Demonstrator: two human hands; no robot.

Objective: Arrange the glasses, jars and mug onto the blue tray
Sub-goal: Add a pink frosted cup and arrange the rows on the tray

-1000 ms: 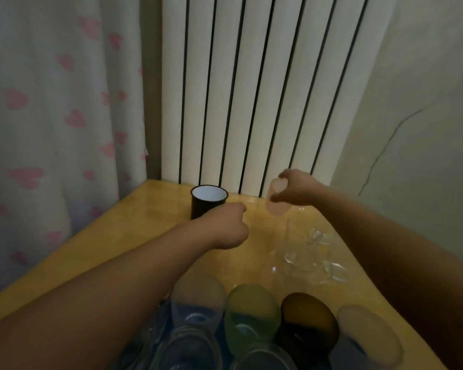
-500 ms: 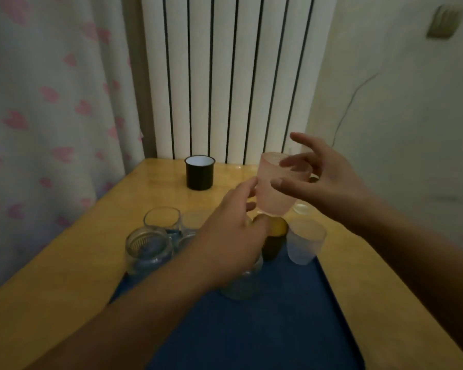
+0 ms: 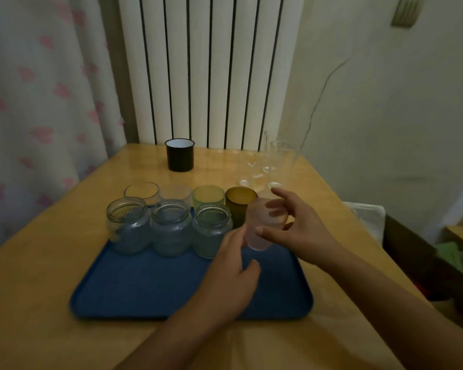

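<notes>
A pink glass (image 3: 261, 228) stood tilted at the blue tray's (image 3: 150, 284) far right, beside an amber glass (image 3: 239, 206), with the right hand (image 3: 302, 231) spread loosely around it and the left hand's (image 3: 231, 279) relaxed fingertips touching its side. Three jars (image 3: 170, 227) and more glasses (image 3: 175, 192) lined the tray's far end. A black mug (image 3: 179, 154) and clear glasses (image 3: 267, 164) stood apart on the wooden table (image 3: 38, 303).
</notes>
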